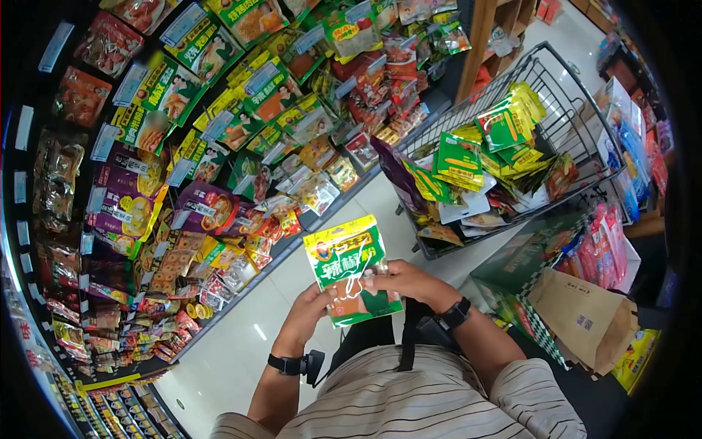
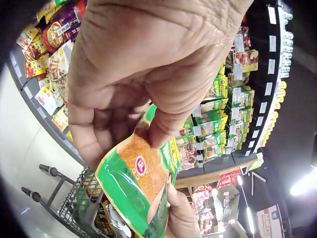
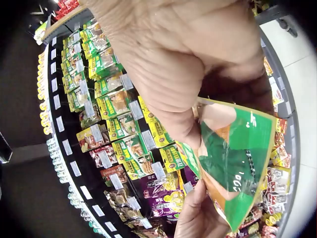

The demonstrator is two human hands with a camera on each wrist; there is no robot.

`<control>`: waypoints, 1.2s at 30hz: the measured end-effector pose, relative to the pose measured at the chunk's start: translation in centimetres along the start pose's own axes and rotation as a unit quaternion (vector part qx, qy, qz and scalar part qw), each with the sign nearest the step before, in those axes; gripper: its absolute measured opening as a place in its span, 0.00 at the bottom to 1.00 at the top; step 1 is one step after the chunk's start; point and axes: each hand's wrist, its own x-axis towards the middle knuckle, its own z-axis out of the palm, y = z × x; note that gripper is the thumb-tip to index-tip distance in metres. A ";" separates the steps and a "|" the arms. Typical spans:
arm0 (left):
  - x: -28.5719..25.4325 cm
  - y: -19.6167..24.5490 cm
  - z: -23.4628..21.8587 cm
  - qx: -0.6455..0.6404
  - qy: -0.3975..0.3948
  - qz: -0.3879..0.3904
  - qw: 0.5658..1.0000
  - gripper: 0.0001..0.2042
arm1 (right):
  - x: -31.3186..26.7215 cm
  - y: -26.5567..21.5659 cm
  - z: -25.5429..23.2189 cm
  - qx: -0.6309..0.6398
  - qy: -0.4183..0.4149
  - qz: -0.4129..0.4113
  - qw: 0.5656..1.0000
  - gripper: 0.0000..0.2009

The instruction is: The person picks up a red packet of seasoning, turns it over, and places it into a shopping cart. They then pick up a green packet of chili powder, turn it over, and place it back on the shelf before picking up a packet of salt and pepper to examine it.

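Wall shelving (image 1: 110, 168) is running along the left of the head view, its tiers carrying hanging and stacked seasoning packets (image 1: 212, 124): green-and-yellow ones in the upper rows, purple packets (image 1: 124, 201) in the middle, red and clear ones lower down. White price tags (image 1: 22, 186) are sitting along the shelf edges. A wire shopping cart (image 1: 563, 110) is standing on the pale tiled floor (image 1: 241, 336) to the right, holding a heap of green-and-yellow packets (image 1: 486, 146) with red and purple ones beneath. Just right of the cart, a green cardboard box (image 1: 526, 271) is resting on the floor, a brown paper bag (image 1: 585, 318) lying against it. A wooden shelf post (image 1: 479, 36) is rising behind the cart.
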 end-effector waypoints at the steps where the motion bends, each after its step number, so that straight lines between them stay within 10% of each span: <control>1: -0.1 0.3 0.7 0.004 -0.001 0.001 1.000 0.20 | -0.5 0.2 -0.2 0.021 0.008 -0.005 1.000 0.17; 15: 1.0 2.6 2.4 -0.052 0.060 0.108 0.991 0.15 | -1.6 -3.6 -0.6 0.017 0.077 -0.071 0.994 0.14; 36: 8.7 10.9 -11.6 -0.120 0.028 0.145 0.982 0.14 | 13.9 -11.3 1.4 0.030 0.130 -0.050 0.990 0.14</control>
